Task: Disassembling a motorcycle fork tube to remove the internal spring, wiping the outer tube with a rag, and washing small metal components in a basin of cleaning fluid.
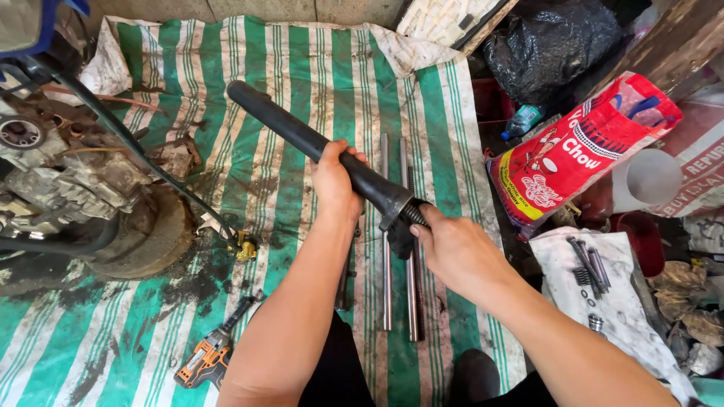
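Note:
My left hand grips a long black fork tube around its middle and holds it slanted above a green-and-white striped tarp. My right hand closes around the tube's lower end, where a coil spring pokes out of the black fitting. Under my hands, two long shiny metal rods lie side by side on the tarp.
A greasy motorcycle engine sits at the left with cables. An orange-and-black power tool lies near the front. A red sack, a black bag and a white cloth with bolts and springs are at the right.

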